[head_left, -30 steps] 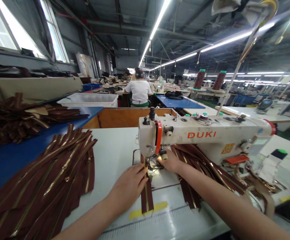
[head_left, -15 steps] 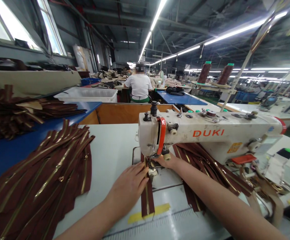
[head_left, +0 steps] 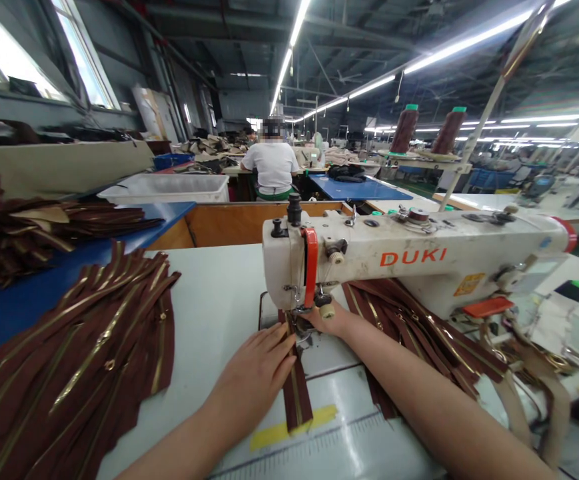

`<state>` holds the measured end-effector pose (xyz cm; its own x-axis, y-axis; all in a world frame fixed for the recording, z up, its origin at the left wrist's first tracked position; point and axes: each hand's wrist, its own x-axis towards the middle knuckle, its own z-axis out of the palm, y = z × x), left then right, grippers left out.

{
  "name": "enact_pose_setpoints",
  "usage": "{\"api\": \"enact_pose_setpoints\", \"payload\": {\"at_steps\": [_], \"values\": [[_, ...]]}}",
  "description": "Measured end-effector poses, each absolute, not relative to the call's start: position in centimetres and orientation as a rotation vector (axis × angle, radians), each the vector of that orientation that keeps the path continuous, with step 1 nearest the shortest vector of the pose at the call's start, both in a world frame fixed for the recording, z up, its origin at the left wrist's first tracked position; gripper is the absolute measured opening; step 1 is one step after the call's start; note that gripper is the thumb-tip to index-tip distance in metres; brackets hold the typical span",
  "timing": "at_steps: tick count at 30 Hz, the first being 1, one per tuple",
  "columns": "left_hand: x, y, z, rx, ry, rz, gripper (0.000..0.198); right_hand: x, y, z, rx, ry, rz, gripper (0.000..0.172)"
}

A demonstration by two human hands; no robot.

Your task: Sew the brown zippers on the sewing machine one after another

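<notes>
A brown zipper strip [head_left: 296,393] with gold teeth runs lengthwise under the needle of the white sewing machine [head_left: 349,253]. My left hand [head_left: 259,363] lies flat on it just in front of the presser foot, fingers stretched out, fingertips close to the needle. Behind the needle area is my right hand [head_left: 330,319], reaching in from the right beneath the machine arm. Its fingers are mostly hidden by the machine head, so their grip does not show. More brown zipper strips [head_left: 409,323] lie under the arm, partly covered by my right forearm.
A large pile of brown zippers [head_left: 84,340] spreads over the table's left side. Another bundle [head_left: 44,223] rests on the blue table beyond. Yellow tape [head_left: 294,427] and a ruler scale mark the front. Thread cones [head_left: 404,130] stand at back right. A person [head_left: 270,163] sits ahead.
The view has shifted slightly, so the machine appears a little further left. Both hands keep nearly the same place by the needle; the zipper strip's near end looks slightly more slanted.
</notes>
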<state>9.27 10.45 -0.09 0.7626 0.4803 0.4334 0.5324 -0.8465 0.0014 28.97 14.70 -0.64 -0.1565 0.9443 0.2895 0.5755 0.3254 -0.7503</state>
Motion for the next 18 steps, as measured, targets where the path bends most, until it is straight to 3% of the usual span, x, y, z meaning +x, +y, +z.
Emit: {"api": "enact_pose_setpoints", "payload": {"at_steps": [18], "values": [[9.8,10.6,0.0,-2.9,-0.846,-0.7,0.033,29.1,13.7,0.9,-1.348,-1.839,0.623,0.017]]}}
